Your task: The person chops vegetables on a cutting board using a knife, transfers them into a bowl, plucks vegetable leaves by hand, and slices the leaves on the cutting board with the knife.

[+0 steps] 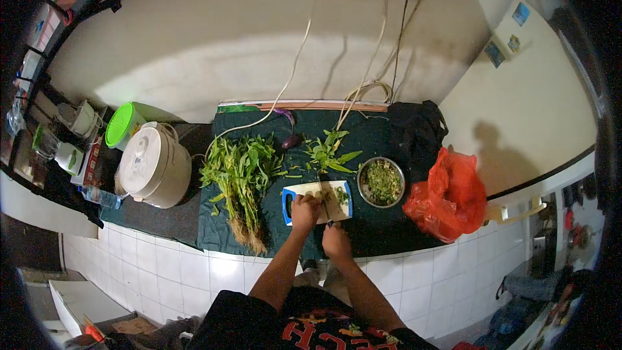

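A white cutting board with blue ends [334,214] lies at the front of the dark green cloth. My right hand [336,241] is closed round the handle of a knife [326,207], whose blade points away over the board. On the board's left half my left hand [306,212] is closed, fingers bent down beside the blade; what it presses on is too small to name. Chopped greens [341,195] lie right of the blade. Loose green leaves [330,153] are behind the board. A metal bowl [403,189] of chopped greens stands to its right.
Rooted leafy greens [241,181] lie left of the board, and purple eggplants [291,141] behind it. A red plastic bag [447,196] sits at the right edge. A white rice cooker [155,165] and green-lidded container [123,126] stand left. Cables [299,58] hang from the wall.
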The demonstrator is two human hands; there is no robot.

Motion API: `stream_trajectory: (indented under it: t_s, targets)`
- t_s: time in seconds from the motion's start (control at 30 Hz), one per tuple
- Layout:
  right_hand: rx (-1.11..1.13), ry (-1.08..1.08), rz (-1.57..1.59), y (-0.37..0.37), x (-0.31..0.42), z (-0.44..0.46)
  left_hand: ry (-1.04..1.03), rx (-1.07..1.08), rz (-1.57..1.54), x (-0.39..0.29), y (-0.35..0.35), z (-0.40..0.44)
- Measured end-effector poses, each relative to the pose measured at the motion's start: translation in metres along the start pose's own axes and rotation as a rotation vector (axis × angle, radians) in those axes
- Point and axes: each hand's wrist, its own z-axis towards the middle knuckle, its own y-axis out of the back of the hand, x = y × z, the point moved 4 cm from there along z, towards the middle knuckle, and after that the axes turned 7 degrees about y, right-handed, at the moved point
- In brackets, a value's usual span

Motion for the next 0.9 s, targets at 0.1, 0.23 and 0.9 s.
stream_trajectory:
  t_s: [0.1,0.23,0.9]
  targets:
    - [0.011,-0.094,0.058,-0.002,0.000,0.003,-0.064,0.009,-0.007,0.000,0.007,-0.001]
    - [0.019,0.077,0.013,0.015,0.010,0.026,-0.116,0.042,-0.013,0.007,-0.003,-0.001]
    - [0.034,-0.015,0.036,-0.005,-0.001,-0.003,-0.149,-0.016,-0.088,0.015,-0.003,0.001]
